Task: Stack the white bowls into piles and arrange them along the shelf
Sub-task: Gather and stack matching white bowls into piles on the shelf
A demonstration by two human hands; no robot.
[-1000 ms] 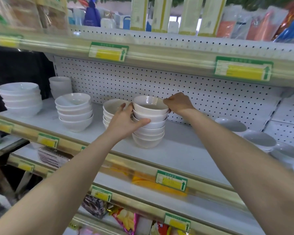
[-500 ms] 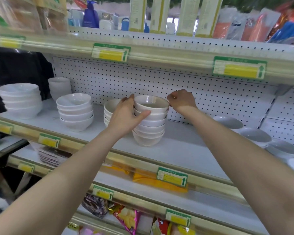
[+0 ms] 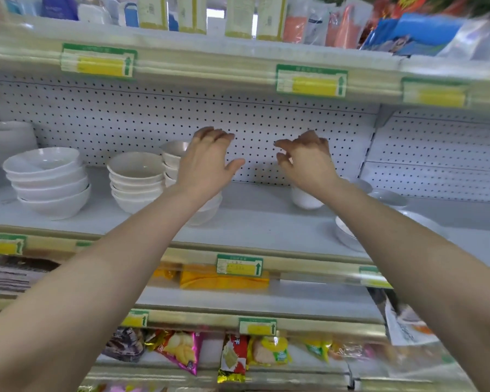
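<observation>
Left hand and right hand hover empty, fingers loosely spread. The tall pile of glossy round white bowls stands upright on the shelf, rims up, partly behind the left hand. Single bowls sit right of that pile.

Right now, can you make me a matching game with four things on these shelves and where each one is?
Things
1. pile of wide round white bowls
2. flat orange packet
3. shiny pink snack bag
4. single small white bowl

Places
A. lowest level in view
B. partly hidden behind the wrist of the right hand
C. left part of the white bowl shelf
D. one level under the bowls

Pairs: 1-C, 2-D, 3-A, 4-B
</observation>
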